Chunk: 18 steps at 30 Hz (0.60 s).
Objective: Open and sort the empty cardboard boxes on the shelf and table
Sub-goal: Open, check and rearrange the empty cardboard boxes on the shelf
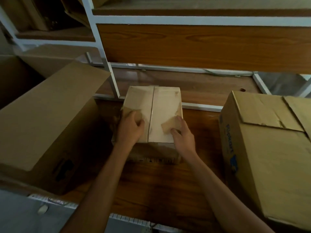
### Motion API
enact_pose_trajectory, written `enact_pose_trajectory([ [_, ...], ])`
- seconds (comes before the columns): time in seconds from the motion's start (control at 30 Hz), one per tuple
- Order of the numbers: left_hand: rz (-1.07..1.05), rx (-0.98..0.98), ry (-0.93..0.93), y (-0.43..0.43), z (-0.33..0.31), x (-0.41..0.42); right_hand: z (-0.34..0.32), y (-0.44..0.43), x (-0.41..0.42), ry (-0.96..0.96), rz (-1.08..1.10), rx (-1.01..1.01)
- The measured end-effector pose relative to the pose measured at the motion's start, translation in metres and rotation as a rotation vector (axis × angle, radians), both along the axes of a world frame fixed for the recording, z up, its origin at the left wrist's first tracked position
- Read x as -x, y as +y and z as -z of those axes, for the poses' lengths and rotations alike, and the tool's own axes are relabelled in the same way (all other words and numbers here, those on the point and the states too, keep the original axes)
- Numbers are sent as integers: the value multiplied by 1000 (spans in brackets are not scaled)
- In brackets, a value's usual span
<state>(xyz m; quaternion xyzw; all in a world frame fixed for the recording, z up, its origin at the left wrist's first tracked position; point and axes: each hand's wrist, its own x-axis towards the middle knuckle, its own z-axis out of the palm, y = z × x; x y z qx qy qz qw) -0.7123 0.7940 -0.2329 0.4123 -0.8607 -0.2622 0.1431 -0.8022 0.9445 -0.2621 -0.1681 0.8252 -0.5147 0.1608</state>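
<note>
- Wood-grain bench (168,190) under a white-framed shelf (185,47); dim light, cardboard everywhere.
- Small box (161,105) sits at 12 o'clock on the bench, its far edge up against the shelf frame. Top flaps are closed and meet at a centre seam (151,115) running away from the viewer.
- Big open box (50,125) at 9 o'clock with its flap up, close beside the small one. Closed box with blue print (262,148) at 3 o'clock, standing apart from the small one.
- Left hand (130,127): fingers curled on the left flap near the seam, grip looks pinched on a torn scrap of tape or paper. Can't tell if it actually has hold of it.
- Right hand (182,133): fingertips pressing flat on the right flap beside a brown tape patch (169,125). Not closed around anything.
- Step in hand, as I read it: getting the small box's top open.
- To do it well: work fingertips into the seam at the near end and lift both flaps outward evenly. Keep the box pinned down so it doesn't slide toward the shelf.
- Peel leftover tape low and along the flap so the paper face doesn't rip.
- Risk: the left flap swinging into the big box's wall, since they sit close.
</note>
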Motion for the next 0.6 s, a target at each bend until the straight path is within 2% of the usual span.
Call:
enact_pose_trajectory([
  [0.13, -18, 183, -113, 11, 13, -12, 4, 26, -10, -5, -19, 93],
  [0.27, -42, 191, -160, 25, 10, -20, 2, 41, -16, -41, 20, 128],
  [0.6, 117, 224, -185, 51, 6, -58, -3, 70, -61, -91, 162, 157],
])
